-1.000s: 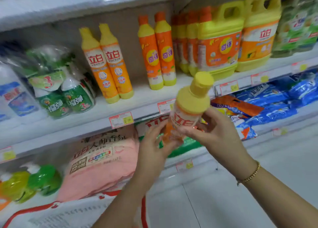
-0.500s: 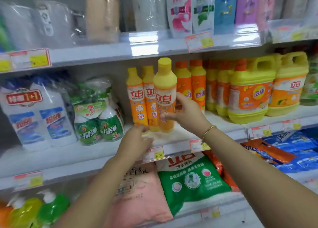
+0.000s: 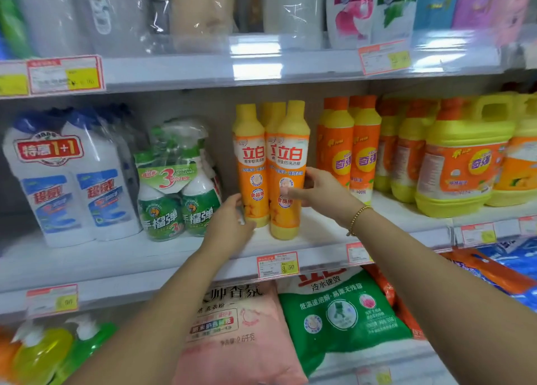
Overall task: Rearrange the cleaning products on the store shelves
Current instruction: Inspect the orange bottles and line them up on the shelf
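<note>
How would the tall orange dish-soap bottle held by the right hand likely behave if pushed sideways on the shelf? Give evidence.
Probably tippy: the dish-soap bottle is tall and narrow on a small base. Likely rigid plastic, since the right hand grips it without visible denting. Its glossy label may feel slippery.

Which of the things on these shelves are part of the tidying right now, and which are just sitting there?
In the job: front yellow-capped bottle, held by the right hand; left yellow-capped bottle, touched by the left hand; middle shelf.
Just there: white twin-pack bottles; green spray bottles; orange-capped bottles; yellow jugs; pink bag; green bag.
</note>
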Demonstrator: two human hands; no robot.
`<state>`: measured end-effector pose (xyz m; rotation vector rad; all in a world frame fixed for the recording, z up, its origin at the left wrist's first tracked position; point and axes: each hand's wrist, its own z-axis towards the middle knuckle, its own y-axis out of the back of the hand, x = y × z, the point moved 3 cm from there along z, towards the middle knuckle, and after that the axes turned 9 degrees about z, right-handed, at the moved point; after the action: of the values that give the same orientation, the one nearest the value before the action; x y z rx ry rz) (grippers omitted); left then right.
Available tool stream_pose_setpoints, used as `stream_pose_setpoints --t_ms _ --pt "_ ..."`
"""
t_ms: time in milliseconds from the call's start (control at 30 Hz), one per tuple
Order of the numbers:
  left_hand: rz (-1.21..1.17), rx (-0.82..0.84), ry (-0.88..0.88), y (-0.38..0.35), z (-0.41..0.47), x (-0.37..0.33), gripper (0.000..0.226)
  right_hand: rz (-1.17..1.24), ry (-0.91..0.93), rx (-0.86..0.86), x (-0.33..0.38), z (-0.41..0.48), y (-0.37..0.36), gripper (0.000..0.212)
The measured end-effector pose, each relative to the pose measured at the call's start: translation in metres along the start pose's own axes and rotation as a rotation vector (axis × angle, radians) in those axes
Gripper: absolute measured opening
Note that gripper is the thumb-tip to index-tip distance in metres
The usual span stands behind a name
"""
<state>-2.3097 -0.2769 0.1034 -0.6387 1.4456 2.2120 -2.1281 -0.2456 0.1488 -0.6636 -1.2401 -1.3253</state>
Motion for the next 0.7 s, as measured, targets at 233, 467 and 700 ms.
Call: stream_pose_setpoints --t_ms 233,467,700 --pt "-0.166 0.024 0.081 -0.002 0.004 0.006 0.059 -0.005 0.102 -0.099 -0.003 -0.005 -0.011 0.058" --pt "-0.308 0.045 0.121 -0.003 0.007 0.010 0.057 -0.123 0.124 -0.186 -0.020 -0.012 -0.024 0.072" --pt "-0.430 0.089 0.153 -0.002 0.005 0.010 0.058 -0.158 0.116 -0.147 -0.023 -0.014 -0.024 0.065"
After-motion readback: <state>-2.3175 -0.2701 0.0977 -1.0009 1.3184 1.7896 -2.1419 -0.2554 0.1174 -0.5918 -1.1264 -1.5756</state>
